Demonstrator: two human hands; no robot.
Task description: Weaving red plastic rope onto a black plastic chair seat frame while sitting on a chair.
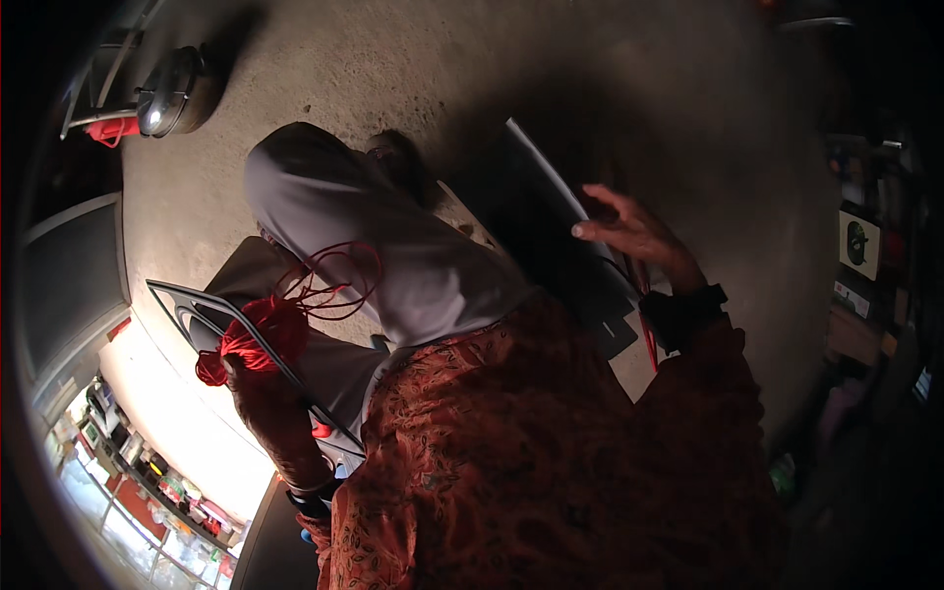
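In the head view, our left hand (270, 418) grips a looped bundle of thin red cord (264, 339) left of our grey-trousered leg (334, 187) — seemingly keeping its loops together. Our right hand (639, 236), fingers loosely apart, hovers by a dark, flat, pale-edged panel (531, 221) right of the leg. Beyond the leg's left sits a round, shiny vessel (182, 93) — contents unclear.

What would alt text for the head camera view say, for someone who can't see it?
A person's left hand holds a bundle of red cord; the right hand, open, is beside a dark flat panel. Grey trousers show between them, above a rough floor.
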